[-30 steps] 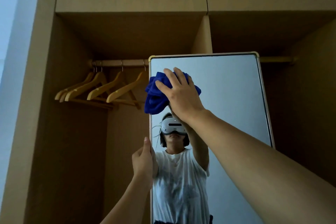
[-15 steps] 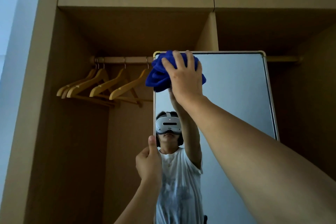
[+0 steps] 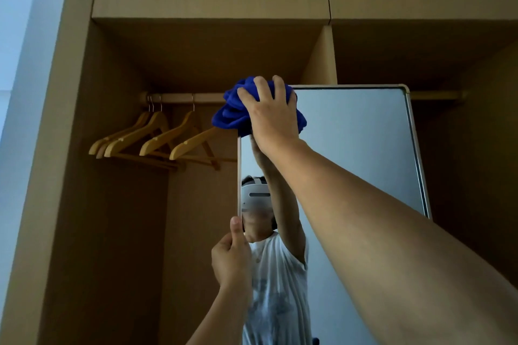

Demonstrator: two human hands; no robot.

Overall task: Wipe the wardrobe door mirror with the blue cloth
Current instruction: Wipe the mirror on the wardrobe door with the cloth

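Clasped under our right hand (image 3: 273,117), with the fingers spread and pressing down, the bunched blue cloth (image 3: 234,115) sits on the upper left corner of the mirror (image 3: 356,148), overlapping its top edge and spilling past its left side. Our left hand (image 3: 231,259) closes on the mirror's left edge lower down, thumb pointing up along the frame. Reflected in the glass we see an arm, a white shirt and a headset. Behind the mirror stands the open wardrobe (image 3: 126,218), where wooden hangers (image 3: 157,137) hang from the rail (image 3: 179,98), to the left of the cloth.
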